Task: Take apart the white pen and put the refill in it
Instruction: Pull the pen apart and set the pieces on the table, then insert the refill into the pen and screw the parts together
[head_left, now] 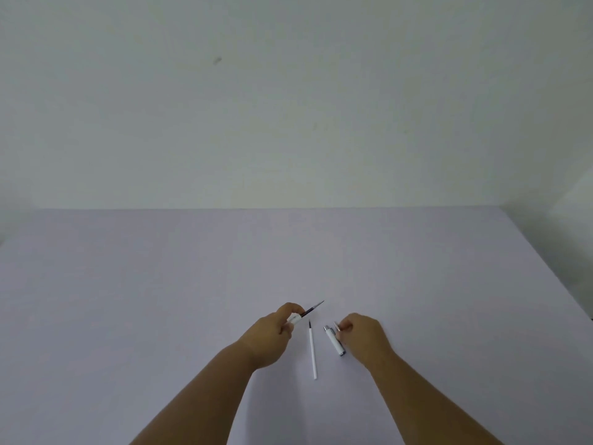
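My left hand (275, 332) grips the white pen barrel (294, 318), from which a dark refill (313, 309) sticks out, pointing up and to the right. A second, white refill (312, 351) lies flat on the table between my hands, its dark tip pointing away from me. To its right the white cap section (334, 340) with silver ends rests on the table. The fingers of my right hand (364, 335) pinch a small silver tip piece (336, 326) just above that cap.
The work goes on at the near middle of a pale lilac table (160, 300). A plain white wall (288, 107) rises behind its far edge. The table's right edge runs diagonally at the far right.
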Action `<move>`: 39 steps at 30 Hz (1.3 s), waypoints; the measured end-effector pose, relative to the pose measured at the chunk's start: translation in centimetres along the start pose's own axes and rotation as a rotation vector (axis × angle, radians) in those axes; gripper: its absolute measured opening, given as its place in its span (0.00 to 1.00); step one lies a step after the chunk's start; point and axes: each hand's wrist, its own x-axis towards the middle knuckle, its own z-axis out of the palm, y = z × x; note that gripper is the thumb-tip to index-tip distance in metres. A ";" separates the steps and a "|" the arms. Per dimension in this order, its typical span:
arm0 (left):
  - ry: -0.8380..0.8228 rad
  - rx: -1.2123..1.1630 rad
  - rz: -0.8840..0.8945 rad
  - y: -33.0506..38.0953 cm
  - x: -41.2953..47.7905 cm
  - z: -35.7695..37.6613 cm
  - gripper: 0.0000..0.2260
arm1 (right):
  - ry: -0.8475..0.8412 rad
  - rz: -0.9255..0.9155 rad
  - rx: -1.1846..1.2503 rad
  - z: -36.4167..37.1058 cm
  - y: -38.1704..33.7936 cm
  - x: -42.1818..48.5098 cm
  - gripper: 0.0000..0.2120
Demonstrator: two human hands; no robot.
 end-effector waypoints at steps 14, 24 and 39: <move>0.008 -0.028 0.060 1.5 0.9 -0.1 0.14 | -0.245 -0.061 0.809 -1.5 -4.0 -0.5 0.07; 0.041 -0.018 -0.002 -0.3 1.0 0.5 0.14 | 0.181 0.135 0.145 -3.6 -0.5 2.3 0.10; 0.105 0.007 0.001 -1.1 1.4 0.5 0.06 | 0.118 0.092 -0.051 -2.1 0.2 1.8 0.07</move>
